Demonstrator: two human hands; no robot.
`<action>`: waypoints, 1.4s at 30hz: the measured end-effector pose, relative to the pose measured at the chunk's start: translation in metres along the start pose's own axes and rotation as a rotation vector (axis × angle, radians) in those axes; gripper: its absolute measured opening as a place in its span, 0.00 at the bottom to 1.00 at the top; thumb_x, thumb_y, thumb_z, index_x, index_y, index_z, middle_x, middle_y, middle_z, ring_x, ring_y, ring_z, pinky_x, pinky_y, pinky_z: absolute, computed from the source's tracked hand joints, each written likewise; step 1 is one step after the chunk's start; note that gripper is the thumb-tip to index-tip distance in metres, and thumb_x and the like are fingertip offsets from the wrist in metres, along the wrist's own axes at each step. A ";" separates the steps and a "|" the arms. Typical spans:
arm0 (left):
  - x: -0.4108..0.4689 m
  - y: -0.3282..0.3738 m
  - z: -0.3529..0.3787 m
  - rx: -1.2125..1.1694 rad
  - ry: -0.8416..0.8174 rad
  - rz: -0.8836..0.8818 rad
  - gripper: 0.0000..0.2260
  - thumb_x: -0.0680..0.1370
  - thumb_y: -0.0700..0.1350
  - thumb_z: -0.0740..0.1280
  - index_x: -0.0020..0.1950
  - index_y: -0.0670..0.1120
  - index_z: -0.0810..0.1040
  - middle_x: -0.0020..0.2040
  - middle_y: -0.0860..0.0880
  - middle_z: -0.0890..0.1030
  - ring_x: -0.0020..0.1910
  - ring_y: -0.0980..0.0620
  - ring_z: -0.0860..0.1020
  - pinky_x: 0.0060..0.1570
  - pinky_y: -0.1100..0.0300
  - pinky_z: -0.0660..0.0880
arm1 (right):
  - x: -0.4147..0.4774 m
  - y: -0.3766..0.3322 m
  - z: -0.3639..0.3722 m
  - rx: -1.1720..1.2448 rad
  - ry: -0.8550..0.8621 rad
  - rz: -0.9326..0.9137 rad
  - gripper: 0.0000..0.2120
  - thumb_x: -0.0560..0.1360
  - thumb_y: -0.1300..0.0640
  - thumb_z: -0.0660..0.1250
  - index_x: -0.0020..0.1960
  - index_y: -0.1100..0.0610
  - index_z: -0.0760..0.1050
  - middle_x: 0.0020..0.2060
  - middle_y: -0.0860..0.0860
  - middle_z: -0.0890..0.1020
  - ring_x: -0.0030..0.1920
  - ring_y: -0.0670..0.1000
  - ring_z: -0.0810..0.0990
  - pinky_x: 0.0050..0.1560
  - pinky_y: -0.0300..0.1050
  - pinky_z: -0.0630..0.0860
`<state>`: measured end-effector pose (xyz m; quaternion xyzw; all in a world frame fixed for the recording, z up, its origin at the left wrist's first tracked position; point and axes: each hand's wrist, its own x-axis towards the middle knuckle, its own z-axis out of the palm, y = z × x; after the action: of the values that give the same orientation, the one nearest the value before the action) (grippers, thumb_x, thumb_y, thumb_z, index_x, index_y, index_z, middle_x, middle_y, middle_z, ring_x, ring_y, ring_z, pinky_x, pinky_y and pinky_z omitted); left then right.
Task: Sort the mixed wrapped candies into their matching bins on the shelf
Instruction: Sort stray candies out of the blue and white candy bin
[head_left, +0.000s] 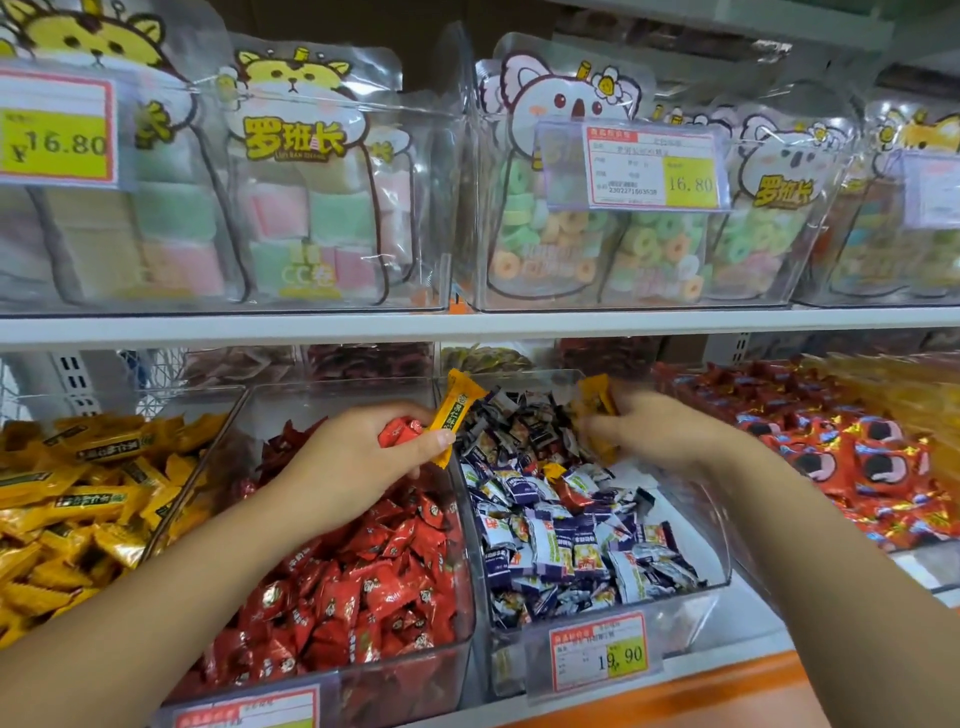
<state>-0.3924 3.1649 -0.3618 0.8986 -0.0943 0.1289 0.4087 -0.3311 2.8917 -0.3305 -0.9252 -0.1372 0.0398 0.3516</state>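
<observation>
Clear bins stand side by side on the lower shelf. The left bin (218, 431) holds yellow candies, the middle bin (465, 613) red ones, and the bin right of it (719, 587) purple-and-white ones with a few yellow strays. My left hand (358, 457) hovers over the red bin, gripping a long yellow candy (454, 415) and a red candy (397, 432). My right hand (660, 431) is over the back of the purple bin, closed around yellow candies (596, 400).
A bin of red-and-orange candies (852, 457) sits at the right. The upper shelf (467, 325) carries clear boxes of bagged gummies with price tags (657, 166). A price label (597, 652) hangs on the purple bin's front.
</observation>
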 end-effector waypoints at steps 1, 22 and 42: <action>0.000 -0.001 0.000 -0.005 0.006 0.003 0.12 0.71 0.63 0.65 0.44 0.58 0.81 0.33 0.56 0.82 0.32 0.60 0.77 0.35 0.65 0.69 | 0.002 0.003 0.004 -0.082 -0.047 0.025 0.08 0.78 0.53 0.64 0.55 0.50 0.69 0.42 0.47 0.79 0.38 0.42 0.78 0.35 0.34 0.71; -0.014 -0.003 -0.020 -0.052 0.016 0.035 0.10 0.72 0.60 0.68 0.44 0.56 0.82 0.32 0.53 0.81 0.27 0.61 0.72 0.31 0.68 0.66 | 0.004 -0.016 0.039 0.255 0.100 -0.045 0.03 0.75 0.49 0.70 0.47 0.47 0.81 0.45 0.44 0.83 0.48 0.45 0.80 0.46 0.36 0.74; -0.091 -0.076 -0.172 0.145 0.312 -0.119 0.01 0.76 0.53 0.69 0.46 0.60 0.80 0.39 0.60 0.82 0.39 0.66 0.78 0.40 0.69 0.71 | 0.012 -0.208 0.190 0.781 -0.147 -0.140 0.04 0.74 0.59 0.72 0.40 0.56 0.80 0.31 0.49 0.80 0.27 0.46 0.72 0.27 0.38 0.63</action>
<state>-0.4841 3.3505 -0.3356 0.8987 0.0331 0.2489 0.3595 -0.3985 3.1650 -0.3348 -0.7050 -0.1993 0.1308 0.6679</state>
